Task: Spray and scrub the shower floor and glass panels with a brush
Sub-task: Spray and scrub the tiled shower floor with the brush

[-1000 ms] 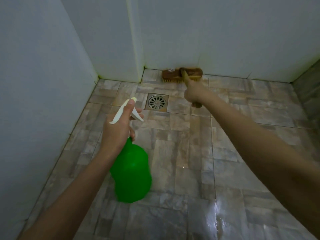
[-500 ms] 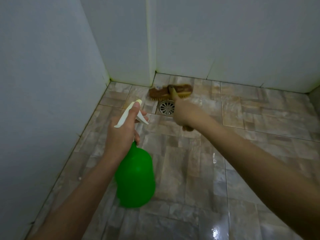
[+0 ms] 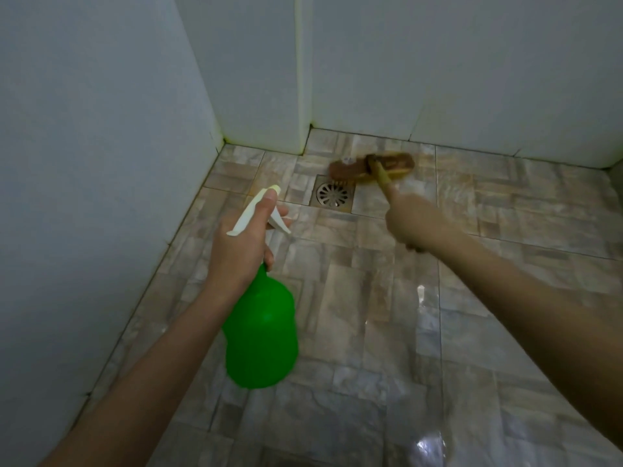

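My left hand (image 3: 241, 244) grips the white trigger head of a green spray bottle (image 3: 261, 335), which hangs over the tiled shower floor (image 3: 371, 315). My right hand (image 3: 409, 219) holds the yellow handle of a brown scrub brush (image 3: 371, 167). The brush head lies blurred on the floor just beyond the round metal drain (image 3: 333, 194), close to the back wall.
White walls (image 3: 101, 129) close in the floor on the left and at the back, with a jutting corner post (image 3: 303, 79) behind the drain. Wet, shiny patches show on the near tiles (image 3: 428, 446).
The brush head has moved right from above the drain's left edge toward the back wall, now blurred with motion. My left hand and the bottle hold about the same pose.
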Available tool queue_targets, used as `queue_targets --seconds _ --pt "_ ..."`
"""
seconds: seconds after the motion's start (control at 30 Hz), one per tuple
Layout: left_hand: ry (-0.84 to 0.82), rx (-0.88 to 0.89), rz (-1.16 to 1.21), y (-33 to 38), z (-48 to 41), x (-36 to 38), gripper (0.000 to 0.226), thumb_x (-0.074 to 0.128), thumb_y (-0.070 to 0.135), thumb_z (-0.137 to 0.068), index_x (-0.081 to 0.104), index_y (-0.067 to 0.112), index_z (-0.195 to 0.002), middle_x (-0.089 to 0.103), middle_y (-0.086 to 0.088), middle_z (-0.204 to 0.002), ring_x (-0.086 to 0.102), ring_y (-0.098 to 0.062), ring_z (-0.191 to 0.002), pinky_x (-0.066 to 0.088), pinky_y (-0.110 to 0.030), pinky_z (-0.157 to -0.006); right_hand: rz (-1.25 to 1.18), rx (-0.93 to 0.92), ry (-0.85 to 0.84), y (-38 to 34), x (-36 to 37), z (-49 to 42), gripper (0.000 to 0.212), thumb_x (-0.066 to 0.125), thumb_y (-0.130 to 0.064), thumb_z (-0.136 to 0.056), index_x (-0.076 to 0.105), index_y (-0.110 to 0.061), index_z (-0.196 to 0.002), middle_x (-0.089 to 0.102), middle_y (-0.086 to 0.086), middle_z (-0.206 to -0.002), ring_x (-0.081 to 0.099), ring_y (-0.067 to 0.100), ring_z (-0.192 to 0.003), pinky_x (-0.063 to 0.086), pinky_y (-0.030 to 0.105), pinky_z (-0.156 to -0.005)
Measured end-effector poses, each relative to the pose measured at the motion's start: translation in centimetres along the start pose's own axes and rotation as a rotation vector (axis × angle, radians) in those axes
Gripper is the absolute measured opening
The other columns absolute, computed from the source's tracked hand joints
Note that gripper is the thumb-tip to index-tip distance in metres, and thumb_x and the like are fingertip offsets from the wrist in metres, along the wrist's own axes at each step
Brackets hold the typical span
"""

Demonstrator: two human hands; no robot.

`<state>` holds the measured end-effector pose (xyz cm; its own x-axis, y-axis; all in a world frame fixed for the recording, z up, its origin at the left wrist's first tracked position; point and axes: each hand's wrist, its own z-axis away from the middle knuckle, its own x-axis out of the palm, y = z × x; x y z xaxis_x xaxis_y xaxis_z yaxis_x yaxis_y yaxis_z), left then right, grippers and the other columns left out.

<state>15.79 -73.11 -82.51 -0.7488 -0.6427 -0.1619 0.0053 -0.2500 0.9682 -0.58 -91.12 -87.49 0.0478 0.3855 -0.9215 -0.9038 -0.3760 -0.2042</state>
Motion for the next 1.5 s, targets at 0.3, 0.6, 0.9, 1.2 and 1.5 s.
queue_targets --seconds 0.3,0.6,0.9,1.2,1.5 --pt "-0.055 -0.032 0.003 0.3 1.0 0.9 0.036 0.051 0.056 -0.098 0.072 0.053 -0.069 0.077 0.01 -0.091 0.051 -0.017 -0.047 0.044 -0.029 -0.052 -0.051 -0.105 -0.183 -0.3 -0.5 5.8 0.088 0.033 -0.003 -0.097 -0.021 -0.058 -0.139 0.052 0.017 -0.087 0.061 0.024 -0.046 0.046 0.026 -0.033" --pt "-0.16 -0.008 0.015 0.4 3.1 3.1 0.032 0.052 0.055 -0.097 0.074 0.037 -0.082 0.078 0.003 -0.092 0.051 -0.022 -0.045 0.042 -0.027 -0.046 -0.07 0.051 -0.209 4.8 -2.7 7.2 0.088 0.034 -0.001 -0.095 -0.016 -0.054 -0.144 0.058 0.015 -0.089 0.059 0.022 -0.049 0.045 0.025 -0.035" --pt "-0.341 -0.061 0.007 2.3 5.4 9.1 0.026 0.053 0.047 -0.099 0.071 0.033 -0.088 0.078 -0.005 -0.101 0.055 -0.036 -0.062 0.043 -0.023 -0.039 -0.02 0.177 -0.06 12.3 -5.4 4.7 0.081 0.035 -0.004 -0.095 -0.006 -0.049 -0.148 0.054 0.017 -0.095 0.059 0.023 -0.055 0.041 0.022 -0.033" --pt "-0.333 -0.046 0.102 3.3 5.5 14.6 0.026 0.053 0.046 -0.1 0.072 0.034 -0.087 0.078 0.001 -0.099 0.047 -0.017 -0.041 0.042 -0.026 -0.042 -0.007 0.242 0.041 16.2 -5.4 4.1 0.087 0.038 0.004 -0.089 -0.006 -0.038 -0.152 0.057 0.022 -0.118 0.059 0.026 -0.067 0.052 0.037 -0.054" --pt "-0.446 0.03 -0.043 3.0 4.5 17.0 0.04 0.055 0.064 -0.091 0.079 0.035 -0.081 0.078 -0.008 -0.093 0.059 -0.032 -0.051 0.047 -0.031 -0.052 0.016 0.175 -0.012 15.9 -6.1 3.8 0.091 0.042 0.007 -0.089 -0.001 -0.046 -0.15 0.053 0.015 -0.1 0.059 0.022 -0.057 0.045 0.027 -0.037"
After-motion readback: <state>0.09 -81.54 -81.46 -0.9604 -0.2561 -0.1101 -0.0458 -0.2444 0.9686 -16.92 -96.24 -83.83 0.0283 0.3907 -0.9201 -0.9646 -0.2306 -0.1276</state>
